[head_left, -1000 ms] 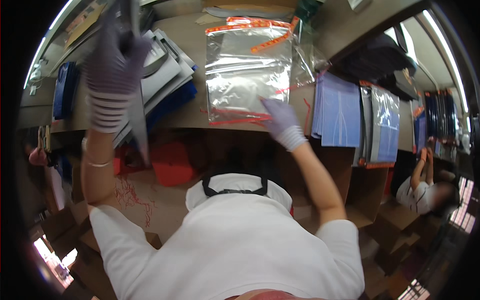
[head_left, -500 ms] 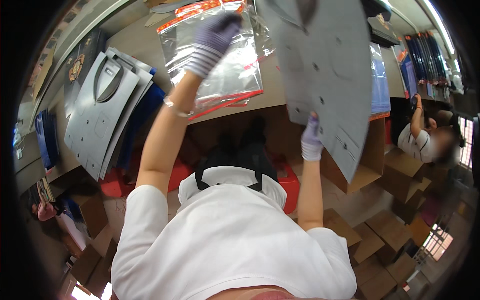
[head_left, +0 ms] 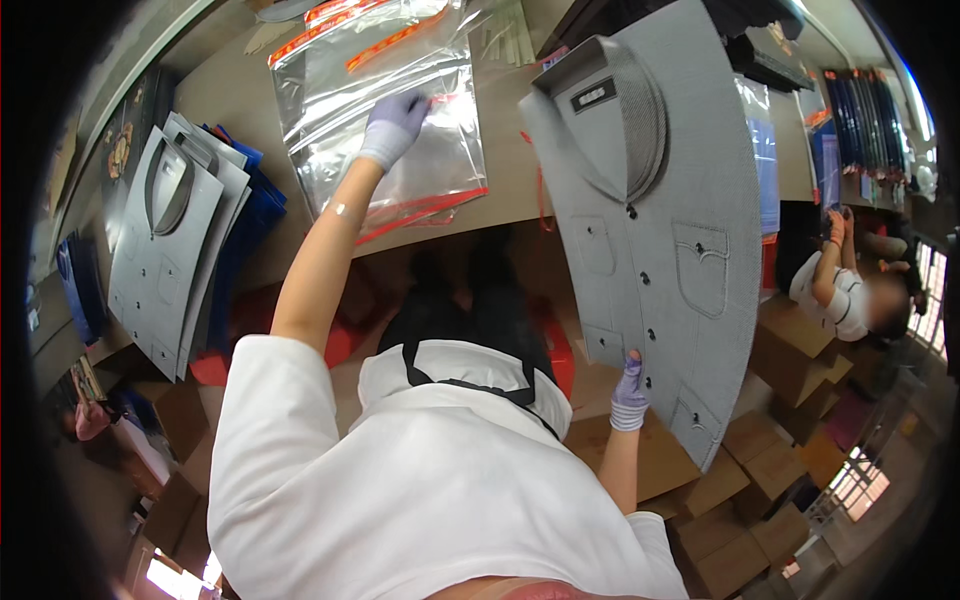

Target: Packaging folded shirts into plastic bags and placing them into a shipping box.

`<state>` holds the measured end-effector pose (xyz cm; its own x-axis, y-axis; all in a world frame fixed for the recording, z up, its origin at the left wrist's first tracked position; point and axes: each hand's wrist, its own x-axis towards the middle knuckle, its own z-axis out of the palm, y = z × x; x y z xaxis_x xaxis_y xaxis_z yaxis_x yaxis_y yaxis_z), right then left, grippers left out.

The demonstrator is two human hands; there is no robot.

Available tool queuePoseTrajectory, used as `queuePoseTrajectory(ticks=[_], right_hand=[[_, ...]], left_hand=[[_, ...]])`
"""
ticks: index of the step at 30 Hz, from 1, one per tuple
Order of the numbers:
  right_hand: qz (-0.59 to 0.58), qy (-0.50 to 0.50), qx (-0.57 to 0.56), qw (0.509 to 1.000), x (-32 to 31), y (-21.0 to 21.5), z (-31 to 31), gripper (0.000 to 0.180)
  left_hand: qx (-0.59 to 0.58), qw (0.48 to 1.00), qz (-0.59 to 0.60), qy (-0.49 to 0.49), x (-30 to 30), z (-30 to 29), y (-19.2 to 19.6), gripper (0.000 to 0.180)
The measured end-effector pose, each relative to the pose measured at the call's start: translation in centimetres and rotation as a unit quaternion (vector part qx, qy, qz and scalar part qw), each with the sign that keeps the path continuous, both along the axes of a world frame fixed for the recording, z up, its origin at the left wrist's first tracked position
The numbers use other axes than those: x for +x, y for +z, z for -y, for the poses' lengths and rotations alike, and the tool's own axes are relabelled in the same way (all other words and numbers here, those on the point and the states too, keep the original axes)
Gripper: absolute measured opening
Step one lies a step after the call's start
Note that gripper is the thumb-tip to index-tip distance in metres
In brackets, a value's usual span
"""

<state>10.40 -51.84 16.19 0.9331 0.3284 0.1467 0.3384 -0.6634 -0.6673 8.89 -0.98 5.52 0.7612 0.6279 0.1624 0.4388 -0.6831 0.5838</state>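
Lower in view than in the earlier frame, the grey shirt (head_left: 665, 250) now shows its whole collar, and our left hand (head_left: 395, 125) has shifted from near the far edge of the clear plastic bags (head_left: 440, 150) towards their middle. Our hands are well apart. With the right hand (head_left: 629, 395) we grip the folded shirt at its near end, thumb on the front by the hem; the fingers behind are hidden. Our left hand rests on the top bag with its fingers curled, but we cannot tell whether they pinch the film.

We have the shirt to the right of the bags, a strip of bare counter (head_left: 510, 180) showing between them. Its long axis runs away from us, collar far and hem near, with the near end slanting a little right. The bags lie flat, orange band at the far edge and red line at the near one, slanting much the same way. Our left hand is the nearer to them. Part of the shirt overhangs the counter's front; whether its back touches the counter we cannot tell. Further left lie more grey shirts (head_left: 155, 270), stacked collars away.
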Motion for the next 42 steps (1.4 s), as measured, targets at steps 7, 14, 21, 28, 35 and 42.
queuePoseTrajectory(ticks=[7,14,21,28,35,42], right_hand=[[-0.151,0.110,0.006,0.982,-2.9,-1.2,-3.0,0.032],[-0.137,0.177,-0.044,0.974,-4.5,-2.5,-7.0,0.026],[-0.297,0.058,0.172,0.938,-1.8,2.6,-5.5,0.032],[-0.539,0.061,0.159,0.825,0.4,5.5,-1.9,0.049],[-0.572,0.097,0.191,0.792,-2.2,-1.1,-7.7,0.050],[-0.511,0.086,0.200,0.832,-2.9,-4.4,-6.4,0.048]], left_hand=[[-0.427,0.894,-0.072,0.116,-4.4,1.4,-3.7,0.027],[-0.152,0.930,0.235,0.237,-7.9,0.1,0.8,0.016],[-0.008,0.975,0.176,0.132,-11.8,3.9,5.6,0.012],[-0.053,0.979,0.166,0.103,-15.8,5.6,3.6,0.011],[0.002,0.992,0.118,0.050,-20.0,6.4,3.2,0.011],[0.111,0.986,0.016,0.122,-24.1,7.0,2.1,0.030]])
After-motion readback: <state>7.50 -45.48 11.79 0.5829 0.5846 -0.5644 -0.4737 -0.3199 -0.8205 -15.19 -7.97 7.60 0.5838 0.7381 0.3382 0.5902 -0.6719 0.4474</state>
